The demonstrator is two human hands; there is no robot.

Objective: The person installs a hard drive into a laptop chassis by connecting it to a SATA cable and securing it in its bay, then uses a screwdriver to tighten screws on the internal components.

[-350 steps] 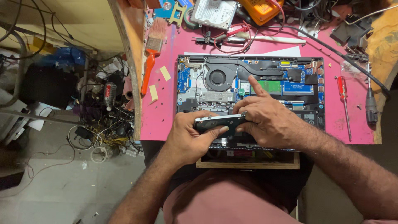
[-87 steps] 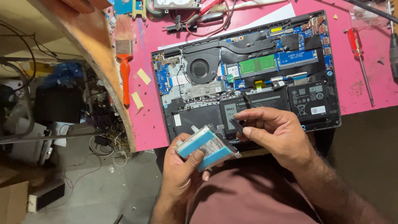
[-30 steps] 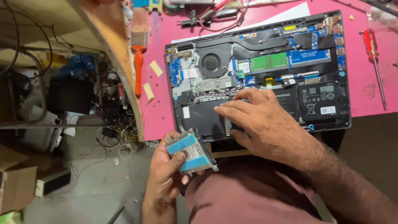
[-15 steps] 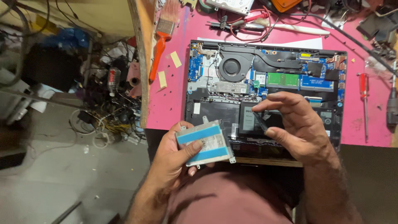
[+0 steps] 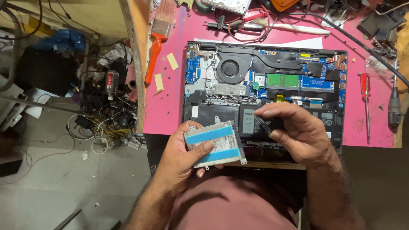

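Head view: the drive, a flat silver unit with two blue strips in a metal bracket, sits in the left hand over the desk's near edge, just at 7 o'clock from the open laptop. That hand comes up from the lower frame, palm up, fingers curled under the drive and the thumb pressed on its top face, so it is gripped firmly. The right hand reaches in from 5 o'clock, wrist bent, resting over the laptop's black battery area; its thumb and forefinger are pinched together on a thin dark tool or cable, which one I cannot tell, while the other fingers curl loosely. The laptop lies bottom-open on a pink mat, fan and green boards exposed. At 10 o'clock lies an orange-handled brush; at 3 o'clock, a red screwdriver.
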